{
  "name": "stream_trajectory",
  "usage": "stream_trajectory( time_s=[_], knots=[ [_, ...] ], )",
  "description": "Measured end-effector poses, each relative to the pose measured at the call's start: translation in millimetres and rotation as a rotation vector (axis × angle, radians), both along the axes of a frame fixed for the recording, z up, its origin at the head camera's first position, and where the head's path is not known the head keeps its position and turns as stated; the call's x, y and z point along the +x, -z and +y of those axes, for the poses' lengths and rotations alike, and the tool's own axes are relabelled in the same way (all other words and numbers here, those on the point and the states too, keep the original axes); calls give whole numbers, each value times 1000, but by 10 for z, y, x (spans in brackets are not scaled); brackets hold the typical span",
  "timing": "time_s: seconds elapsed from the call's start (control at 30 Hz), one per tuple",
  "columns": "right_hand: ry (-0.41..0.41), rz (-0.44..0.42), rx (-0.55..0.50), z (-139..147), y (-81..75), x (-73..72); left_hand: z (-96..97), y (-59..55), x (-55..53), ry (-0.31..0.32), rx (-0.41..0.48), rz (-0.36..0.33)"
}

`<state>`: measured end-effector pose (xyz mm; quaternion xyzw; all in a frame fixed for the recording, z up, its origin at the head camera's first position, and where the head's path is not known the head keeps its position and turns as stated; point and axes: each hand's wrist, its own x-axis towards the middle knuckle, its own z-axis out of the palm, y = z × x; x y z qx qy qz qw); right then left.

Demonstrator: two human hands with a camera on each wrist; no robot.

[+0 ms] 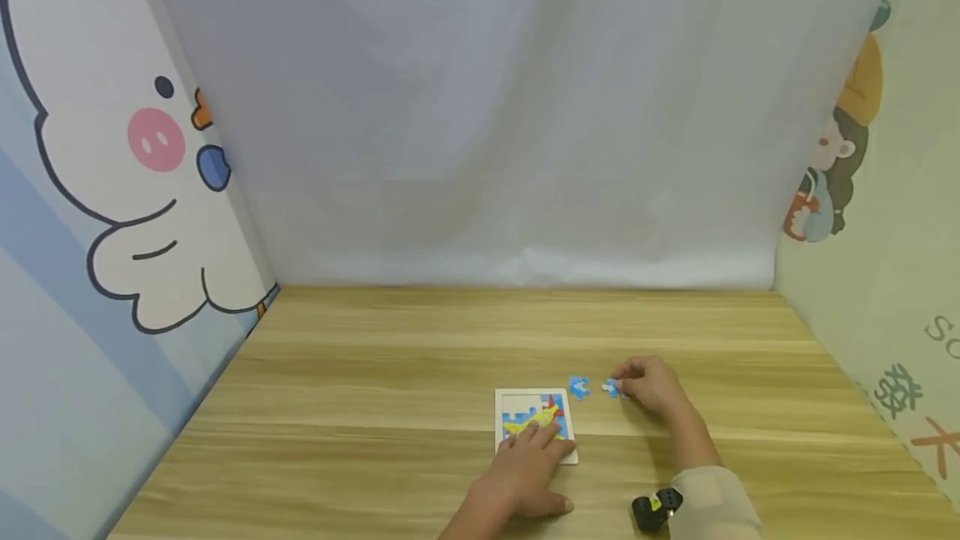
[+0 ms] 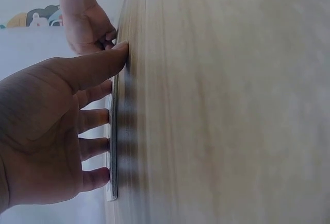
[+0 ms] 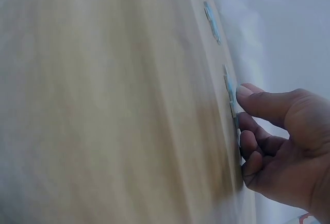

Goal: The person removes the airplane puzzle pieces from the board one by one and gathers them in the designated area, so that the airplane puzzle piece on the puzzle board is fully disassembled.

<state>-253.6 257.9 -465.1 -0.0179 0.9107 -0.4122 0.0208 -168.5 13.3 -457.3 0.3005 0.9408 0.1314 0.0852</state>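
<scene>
A square jigsaw puzzle board (image 1: 498,427) with a pale frame lies on the table, partly filled with blue, yellow and red pieces. Its upper left part shows bare backing. My left hand (image 1: 525,469) rests across the board's lower part with fingers extended; in the left wrist view the fingertips (image 2: 100,177) touch its edge. To the right of the board, my right hand (image 1: 651,386) pinches a blue and white puzzle piece (image 1: 610,388) at table level, the other fingers curled. Another blue piece (image 1: 578,387) lies between that one and the board.
A black device (image 1: 656,510) sits by the right sleeve (image 1: 716,502). The wooden table (image 1: 337,407) reaches back to a hanging white sheet (image 1: 480,148). Walls with cartoon drawings stand on both sides.
</scene>
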Motion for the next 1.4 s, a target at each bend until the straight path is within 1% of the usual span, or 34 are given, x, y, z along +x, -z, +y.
stream_trajectory(
  time_s=[0.07, 0.2, 0.37, 0.43, 0.6, 0.83, 0.97, 1.07, 1.13, 1.27, 1.4],
  knots=[
    [2, 0, 3, -2, -15, 21, 7, 4, -1, 1, 0, -1],
    [7, 30, 4, -26, -40, 87, 19, 9, -3, 4, -4, -6],
    [22, 33, -36, -85, -57, 177, 19, -1, -8, 3, -21, -1],
    [24, 36, -53, -110, -59, 195, 16, -5, -13, 4, -27, 4],
    [22, 73, -87, -175, -60, 219, 8, 11, -29, 15, -27, 7],
    [16, 84, -190, -332, -30, 236, -3, 34, -42, 13, -34, 5],
    [-7, 72, -267, -480, -7, 240, -19, 46, -45, 14, -39, -14],
    [-42, 45, -307, -576, 18, 238, -28, 50, -42, 20, -39, -11],
    [-70, 33, -307, -632, 37, 228, -33, 50, -42, 23, -37, 0],
    [-120, 16, -245, -720, 76, 187, -39, 66, -62, 22, -40, 22],
    [-107, 13, -183, -789, 112, 148, -47, 76, -75, 27, -48, 27]
  ],
)
